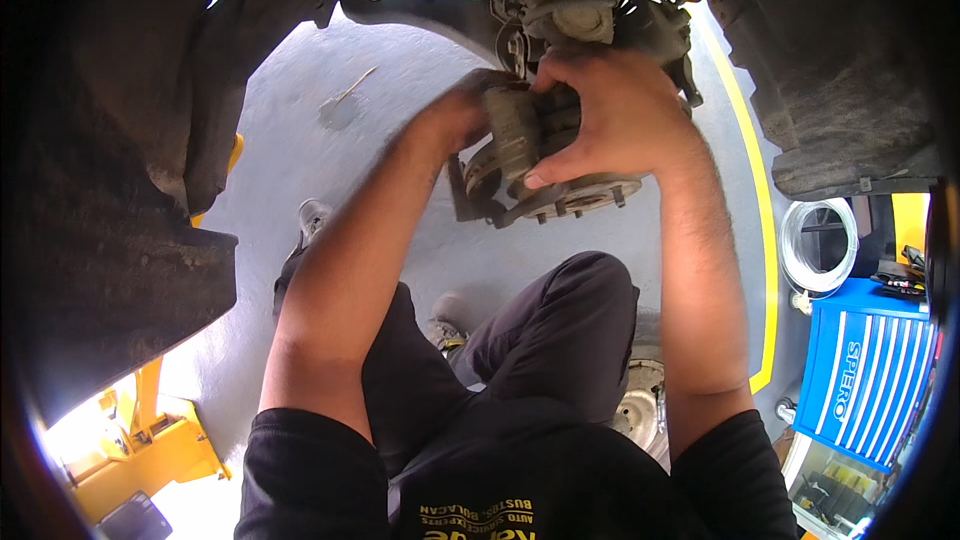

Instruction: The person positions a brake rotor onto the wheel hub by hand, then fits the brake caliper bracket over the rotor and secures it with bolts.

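Observation:
A worn grey-brown brake caliper sits at the wheel hub, whose studs point down toward me. My right hand grips the caliper from the right, with its thumb on the near end and its index finger curled over the far end. From the left, my left hand is closed against the caliper's other side; its fingertips are hidden behind the part and in shadow. A dark bracket-like metal piece shows below my left hand, beside the hub.
Dark wheel-arch panels frame both sides, with suspension arms above. A blue tool cabinet and a coil of clear hose stand at right. Yellow lifting equipment is at lower left. A wheel lies beside my knee.

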Tool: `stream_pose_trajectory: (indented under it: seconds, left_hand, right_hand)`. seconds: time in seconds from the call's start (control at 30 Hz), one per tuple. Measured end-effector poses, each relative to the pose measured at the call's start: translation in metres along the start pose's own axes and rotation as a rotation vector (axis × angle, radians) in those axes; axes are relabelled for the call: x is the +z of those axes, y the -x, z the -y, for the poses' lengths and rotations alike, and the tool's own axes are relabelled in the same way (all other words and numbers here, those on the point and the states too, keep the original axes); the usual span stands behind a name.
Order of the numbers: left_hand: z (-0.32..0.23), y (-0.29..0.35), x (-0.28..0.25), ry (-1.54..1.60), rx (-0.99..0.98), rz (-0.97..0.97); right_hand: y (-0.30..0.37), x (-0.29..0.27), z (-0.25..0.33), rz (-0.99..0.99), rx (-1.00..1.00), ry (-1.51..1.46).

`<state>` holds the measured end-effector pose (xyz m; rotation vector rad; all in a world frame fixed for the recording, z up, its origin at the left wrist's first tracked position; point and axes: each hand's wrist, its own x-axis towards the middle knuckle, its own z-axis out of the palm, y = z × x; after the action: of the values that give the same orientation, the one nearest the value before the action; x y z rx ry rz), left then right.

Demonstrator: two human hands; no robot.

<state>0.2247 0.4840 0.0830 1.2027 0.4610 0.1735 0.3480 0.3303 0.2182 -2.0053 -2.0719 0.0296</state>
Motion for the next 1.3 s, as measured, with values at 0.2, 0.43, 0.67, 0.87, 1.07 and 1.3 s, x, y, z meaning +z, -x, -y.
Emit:
stream_pose_trajectory:
  seconds: [0.2, 0.43, 0.67, 0.87, 1.07, 1.3]
  left_hand:
    - [-0.001, -0.001, -0.007, 0.120, -0.042, 0.043]
    - [0.002, -0.001, 0.001, 0.077, -0.070, -0.016]
    - [0.005, -0.012, -0.014, 0.018, 0.000, 0.113]
    - [0.008, -0.007, -0.002, 0.055, 0.007, 0.031]
    - [-0.002, -0.001, -0.002, 0.235, -0.103, 0.099]
    - [0.015, -0.007, -0.002, 0.035, 0.057, 0.031]
  right_hand:
    - [-0.001, -0.002, 0.001, -0.012, -0.020, -0.006]
    - [0.000, 0.000, 0.000, -0.017, -0.020, 0.015]
    - [-0.002, -0.001, 0.001, -0.015, -0.023, 0.012]
    - [-0.001, 0.000, -0.002, -0.039, -0.051, -0.010]
    - [-0.001, -0.002, -0.001, -0.019, -0.051, 0.055]
    - [-0.003, -0.003, 0.002, -0.001, -0.027, 0.009]
